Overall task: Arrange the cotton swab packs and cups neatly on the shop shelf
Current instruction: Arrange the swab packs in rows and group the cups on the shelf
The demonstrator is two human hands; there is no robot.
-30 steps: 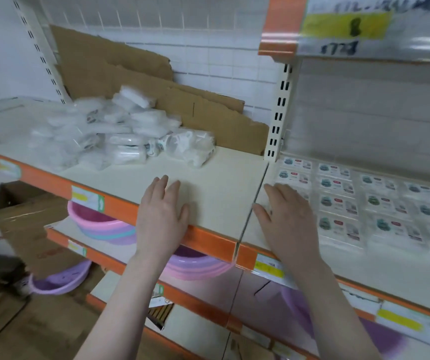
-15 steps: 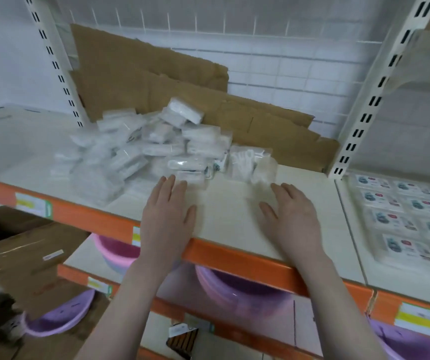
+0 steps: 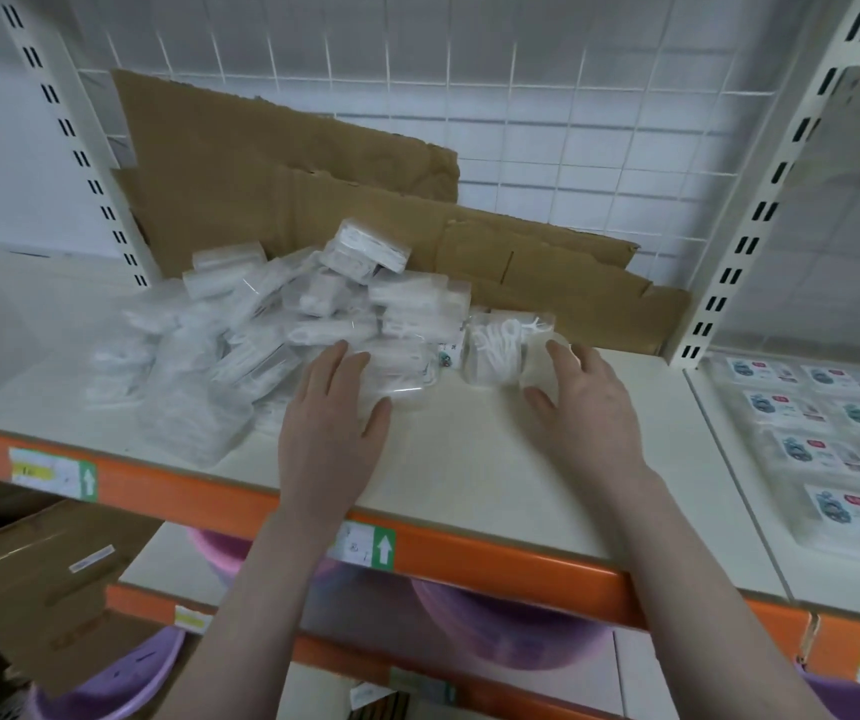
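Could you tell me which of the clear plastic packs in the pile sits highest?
The clear rectangular pack of white swabs at the pile's back, tilted against the brown cardboard sheet. It rests on top of the others, which lie lower on the cream shelf.

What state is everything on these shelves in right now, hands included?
Cotton swab packs: heaped in a loose, untidy pile.
Clear pack: standing apart at the pile's right edge, right fingertips at it.
Left hand: open, fingers flat on the pile's near edge.
Right hand: open, fingers spread.
Cardboard sheets: torn, leaning against the wire back.
Labelled packs: laid flat in neat rows.
Purple basins: nested on the shelf below.
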